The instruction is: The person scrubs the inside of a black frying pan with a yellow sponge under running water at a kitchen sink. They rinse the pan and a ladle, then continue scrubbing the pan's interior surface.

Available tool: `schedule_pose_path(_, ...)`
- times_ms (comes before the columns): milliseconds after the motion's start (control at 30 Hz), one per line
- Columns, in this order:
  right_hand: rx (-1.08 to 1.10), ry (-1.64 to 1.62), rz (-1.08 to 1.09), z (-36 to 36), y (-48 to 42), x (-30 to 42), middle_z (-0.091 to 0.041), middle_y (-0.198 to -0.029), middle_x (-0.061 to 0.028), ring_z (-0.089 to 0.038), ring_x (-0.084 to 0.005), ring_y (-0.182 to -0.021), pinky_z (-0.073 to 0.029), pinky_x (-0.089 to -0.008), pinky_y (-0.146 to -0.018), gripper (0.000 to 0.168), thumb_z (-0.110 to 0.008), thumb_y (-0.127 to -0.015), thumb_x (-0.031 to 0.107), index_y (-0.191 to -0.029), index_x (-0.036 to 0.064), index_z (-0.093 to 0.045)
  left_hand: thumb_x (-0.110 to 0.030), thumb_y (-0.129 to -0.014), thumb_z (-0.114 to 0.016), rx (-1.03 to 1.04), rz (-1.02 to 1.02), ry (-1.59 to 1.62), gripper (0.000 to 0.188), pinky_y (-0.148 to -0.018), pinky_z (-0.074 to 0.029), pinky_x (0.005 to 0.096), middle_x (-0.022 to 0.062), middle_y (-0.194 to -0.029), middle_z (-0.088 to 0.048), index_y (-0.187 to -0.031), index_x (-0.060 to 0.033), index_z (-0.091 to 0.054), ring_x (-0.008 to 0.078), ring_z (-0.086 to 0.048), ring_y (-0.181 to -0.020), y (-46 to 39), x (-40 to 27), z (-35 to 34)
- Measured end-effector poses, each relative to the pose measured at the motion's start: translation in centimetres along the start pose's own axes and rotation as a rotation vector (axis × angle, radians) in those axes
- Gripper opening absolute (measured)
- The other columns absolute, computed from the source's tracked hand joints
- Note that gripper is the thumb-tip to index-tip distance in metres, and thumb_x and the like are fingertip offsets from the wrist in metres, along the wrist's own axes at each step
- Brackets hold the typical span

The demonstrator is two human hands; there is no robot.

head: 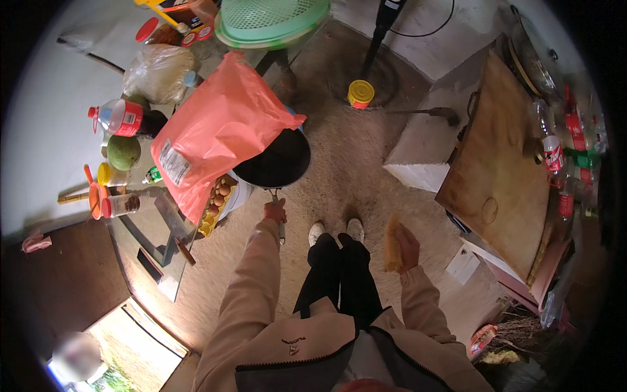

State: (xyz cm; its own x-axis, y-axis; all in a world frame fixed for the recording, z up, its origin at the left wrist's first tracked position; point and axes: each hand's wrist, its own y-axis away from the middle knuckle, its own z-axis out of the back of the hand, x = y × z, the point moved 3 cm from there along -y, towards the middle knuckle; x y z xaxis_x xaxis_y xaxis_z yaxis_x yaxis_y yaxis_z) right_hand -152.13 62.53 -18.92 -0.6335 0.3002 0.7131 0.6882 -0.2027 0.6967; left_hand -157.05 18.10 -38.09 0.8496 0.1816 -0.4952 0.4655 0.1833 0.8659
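Note:
My left hand (pixel 275 210) is closed around the metal handle of a black frying pan (pixel 279 161). The pan lies level at arm's length, its far left part hidden by a large pink plastic bag (pixel 220 127). In my right hand (pixel 408 247), held out to the right over the floor, is a yellowish-brown object (pixel 392 245), perhaps a sponge or a cloth; blur hides its kind. Under the bag's near edge, eggs (pixel 220 193) sit in a yellow carton (pixel 209 223), close to the left of the pan handle.
A glass table (pixel 171 274) at left bears a cola bottle (pixel 122 117), jars and a green round fruit (pixel 124 152). A green plastic colander (pixel 272 29) is at the top. A yellow-lidded tin (pixel 361 93) stands on the floor. On the right are a wooden board (pixel 494 181) and several plastic bottles (pixel 553 152).

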Motion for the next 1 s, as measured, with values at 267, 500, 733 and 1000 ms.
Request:
schedule_pose_path(267,-0.018,-0.097,-0.019,0.1,-1.7,-1.7,-0.063,-0.117,-0.0085,-0.060,-0.0167,-0.103,-0.050,-0.0283,-0.088,0.042,-0.066,-0.092,0.021,-0.127,-0.002,-0.059,-0.016,-0.093,-0.051,-0.130,0.036,-0.103,0.016,-0.039,-0.043,0.0408,0.0121,-0.053,-0.051,-0.084,-0.0049,-0.057,0.0246,-0.052,-0.042,-2.5,-3.9,0.2)
schedule_pose_path(500,0.012,-0.134,-0.023,-1.3,-3.8,-2.6,-0.063,-0.118,-0.0101,-0.062,-0.0178,-0.099,-0.054,-0.0297,-0.082,0.043,-0.064,-0.093,0.018,-0.131,-0.001,-0.055,-0.021,-0.085,-0.060,-0.250,-0.144,-0.587,0.025,-0.041,-0.046,0.0408,0.0154,-0.060,-0.059,-0.075,0.0019,-0.057,0.0269,-0.058,-0.047,-7.5,-3.8,4.8)
schedule_pose_path(733,-0.010,-0.225,-0.115,-2.7,-3.0,-0.9,-0.063,-0.116,-0.0110,-0.065,-0.0192,-0.095,-0.058,-0.0334,-0.077,0.044,-0.064,-0.093,0.017,-0.131,-0.002,-0.054,-0.023,-0.081,-0.060,-0.570,-0.089,-1.049,0.031,-0.070,-0.055,0.0483,0.0254,-0.095,-0.069,-0.095,0.0038,-0.067,0.0359,-0.070,-0.084,-7.6,-5.7,7.0)
schedule_pose_path(1000,-0.019,-0.198,-0.136,-2.7,-2.1,0.5,-0.065,-0.108,-0.0087,-0.065,-0.0181,-0.094,-0.057,-0.0313,-0.076,0.041,-0.066,-0.091,0.015,-0.128,-0.001,-0.056,-0.019,-0.087,-0.057,-0.762,-0.067,-1.089,0.021,-0.081,-0.054,0.0480,0.0154,-0.105,-0.071,-0.100,-0.0099,-0.070,0.0345,-0.068,-0.099,-1.2,-11.1,2.3)
